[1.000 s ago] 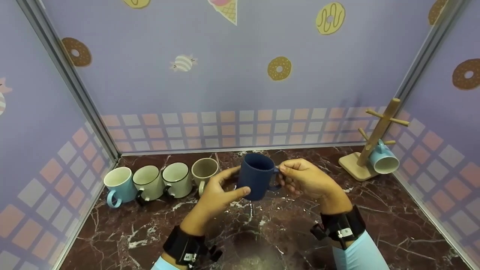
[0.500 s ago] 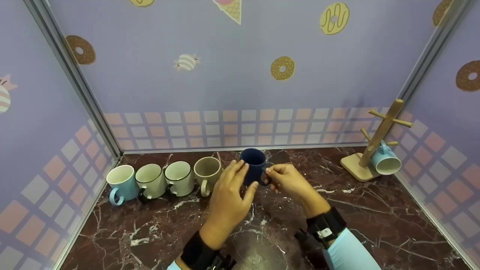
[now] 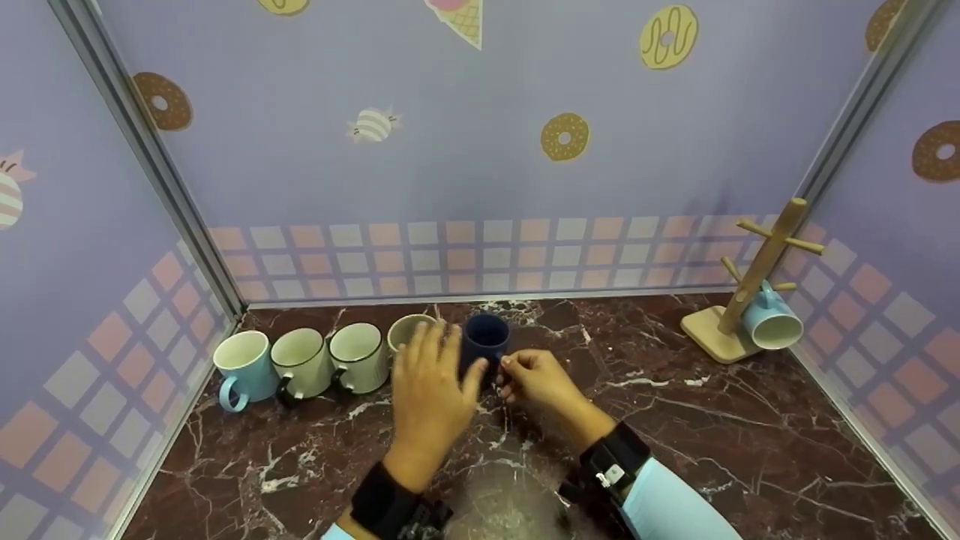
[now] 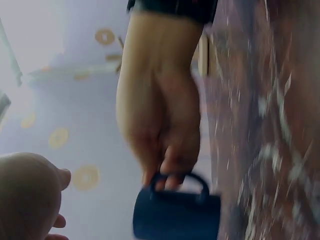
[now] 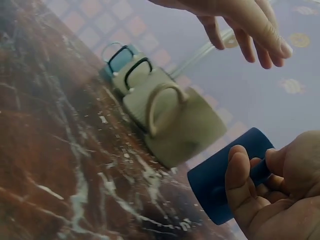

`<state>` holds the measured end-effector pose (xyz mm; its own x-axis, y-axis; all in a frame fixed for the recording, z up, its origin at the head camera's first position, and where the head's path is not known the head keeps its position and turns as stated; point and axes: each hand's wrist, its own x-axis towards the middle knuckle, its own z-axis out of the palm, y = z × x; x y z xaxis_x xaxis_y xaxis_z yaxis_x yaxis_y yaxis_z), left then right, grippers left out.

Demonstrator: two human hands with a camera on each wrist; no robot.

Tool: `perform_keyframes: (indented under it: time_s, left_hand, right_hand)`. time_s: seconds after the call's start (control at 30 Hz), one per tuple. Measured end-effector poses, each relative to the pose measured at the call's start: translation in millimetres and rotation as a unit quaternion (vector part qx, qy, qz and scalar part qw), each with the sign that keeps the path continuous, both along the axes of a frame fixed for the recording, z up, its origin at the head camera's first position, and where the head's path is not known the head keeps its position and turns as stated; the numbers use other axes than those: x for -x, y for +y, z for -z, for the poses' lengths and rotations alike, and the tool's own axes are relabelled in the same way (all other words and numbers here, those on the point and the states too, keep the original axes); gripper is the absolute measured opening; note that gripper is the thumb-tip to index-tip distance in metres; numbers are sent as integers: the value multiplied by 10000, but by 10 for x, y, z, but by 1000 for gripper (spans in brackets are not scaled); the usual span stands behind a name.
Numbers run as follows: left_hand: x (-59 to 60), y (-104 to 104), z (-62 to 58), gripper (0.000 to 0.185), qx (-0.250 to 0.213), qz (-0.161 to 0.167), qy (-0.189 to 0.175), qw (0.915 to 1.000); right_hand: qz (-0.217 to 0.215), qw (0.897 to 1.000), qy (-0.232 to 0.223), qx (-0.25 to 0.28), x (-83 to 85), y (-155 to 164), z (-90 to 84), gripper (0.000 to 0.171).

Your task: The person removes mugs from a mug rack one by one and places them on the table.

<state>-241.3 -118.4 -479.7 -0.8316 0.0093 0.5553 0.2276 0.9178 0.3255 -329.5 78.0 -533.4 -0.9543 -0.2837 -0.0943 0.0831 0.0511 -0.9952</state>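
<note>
While our right hand (image 3: 529, 379) pinches the navy mug (image 3: 484, 343) by its handle at frame center, our left hand (image 3: 427, 394) hovers open; stiff, breakable ceramic, we judge.

A row of mugs (image 3: 322, 360) stands along the left back of the marble counter (image 3: 712, 435), close to the left wall, blocking any pass there. The dark blue mug (image 3: 484, 341), held at its handle by the right hand (image 3: 536, 382), sits just beside the beige mug (image 3: 409, 334) (little gap between them). The left hand (image 3: 427, 401) hovers in front of that gap. The mug tree (image 3: 739, 300) with its hanging blue mug (image 3: 769, 319) fills the right back corner. Between it and the hands the counter lies bare, as does the front.
</note>
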Motion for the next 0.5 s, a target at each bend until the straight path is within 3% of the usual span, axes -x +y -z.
perform_keyframes:
  time_s: [0.23,0.37,0.5]
  left_hand:
    - [182,-344,32,65,-1380,-203,77,9902]
    - [204,-338,43,63,-1610,-82,297,9865]
    - [202,-272,55,61,-1522,51,375,9876]
  right_hand:
    - [-181,9996,-179,131,-35,-158,110,25]
    - [-210,9995,-155,191,-57,-238,135,24]
    - [-235,9988,-215,365,-85,-324,133,23]
